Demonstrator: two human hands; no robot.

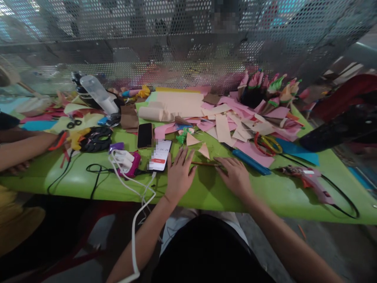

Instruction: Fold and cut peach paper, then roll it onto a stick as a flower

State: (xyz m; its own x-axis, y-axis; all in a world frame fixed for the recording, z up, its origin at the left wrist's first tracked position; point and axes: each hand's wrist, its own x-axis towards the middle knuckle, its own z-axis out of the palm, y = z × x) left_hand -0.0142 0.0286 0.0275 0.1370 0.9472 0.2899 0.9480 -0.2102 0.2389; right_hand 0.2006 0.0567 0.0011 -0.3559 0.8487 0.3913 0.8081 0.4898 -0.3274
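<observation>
Between my hands a thin reddish-brown stick [204, 163] lies across the green table cover. My left hand [179, 173] rests flat with its fingers stretched out, beside a lit smartphone [160, 155]; its thumb is near the stick's left end. My right hand [235, 175] also lies with fingers extended, and its fingertips cover the stick's right end. Whether they press on it I cannot tell. Just beyond are two small peach paper pieces [204, 150] and a green curled paper piece [183, 136]. A blue utility knife [251, 161] lies right of my right hand.
A pink glue gun [316, 182] with a black cord lies at right, near red and yellow scissors [268, 144]. Paper scraps [222, 125] cover the back. A dark phone [145, 135] and white cables [134, 228] are at left, near another person's arm [26, 147].
</observation>
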